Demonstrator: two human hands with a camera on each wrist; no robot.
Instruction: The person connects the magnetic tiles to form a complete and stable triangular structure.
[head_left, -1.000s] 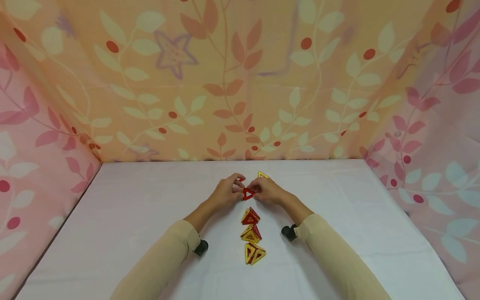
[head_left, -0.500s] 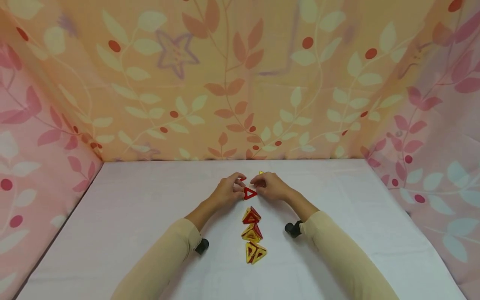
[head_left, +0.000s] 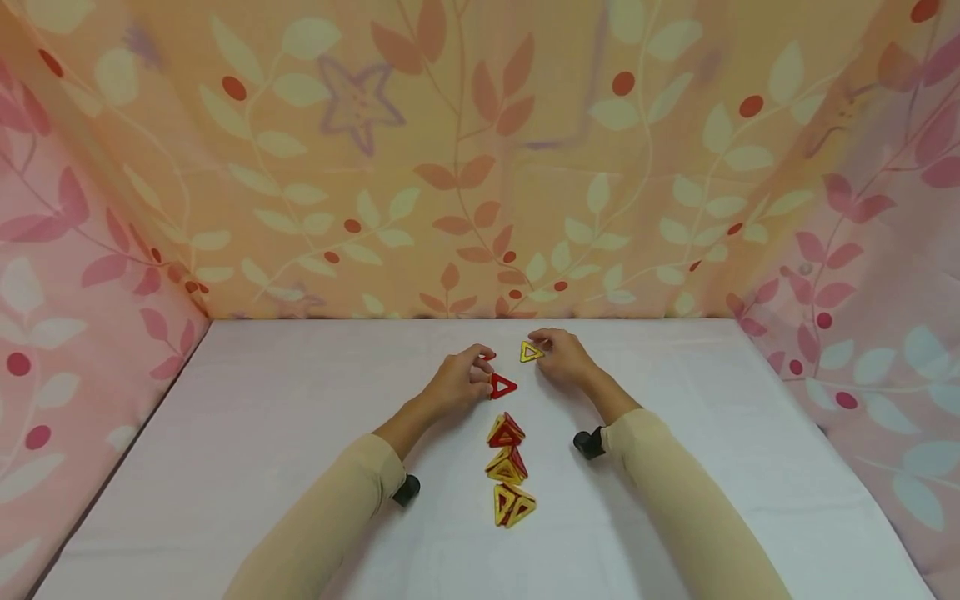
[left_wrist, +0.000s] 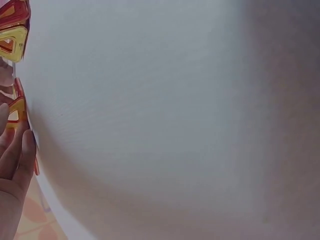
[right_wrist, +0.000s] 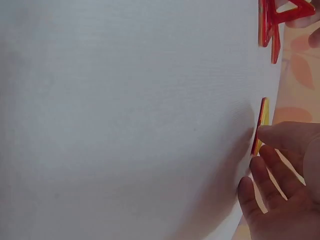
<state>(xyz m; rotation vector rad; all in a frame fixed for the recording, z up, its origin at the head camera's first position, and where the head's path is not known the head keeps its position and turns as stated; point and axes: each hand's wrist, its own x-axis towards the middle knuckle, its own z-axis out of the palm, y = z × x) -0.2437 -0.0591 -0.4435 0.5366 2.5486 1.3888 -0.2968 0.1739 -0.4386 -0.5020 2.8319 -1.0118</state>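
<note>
Triangular magnetic tiles lie about both hands. My left hand [head_left: 459,379] pinches an upright yellow-orange tile [left_wrist: 19,107] between thumb and fingers in the left wrist view. A red triangular tile [head_left: 503,386] juts out to the right of those fingertips, and another red tile [head_left: 489,357] shows partly behind the fingers. My right hand [head_left: 568,358] is at a yellow triangular tile [head_left: 529,352] lying on the table. Its thumb and fingertips meet that tile's right side, and in the right wrist view the thumb overlaps the yellow tile [right_wrist: 262,120].
A row of pyramids built from red and yellow tiles runs toward the body: a mostly red one [head_left: 507,431], a yellow and red one [head_left: 507,467] and a yellow one [head_left: 513,505]. White cloth covers the table [head_left: 300,400]. A patterned curtain [head_left: 420,267] hangs behind it.
My right hand has let go of the red tile and moved right and away to the yellow tile, which is now plainly visible. My left hand has stayed in place.
</note>
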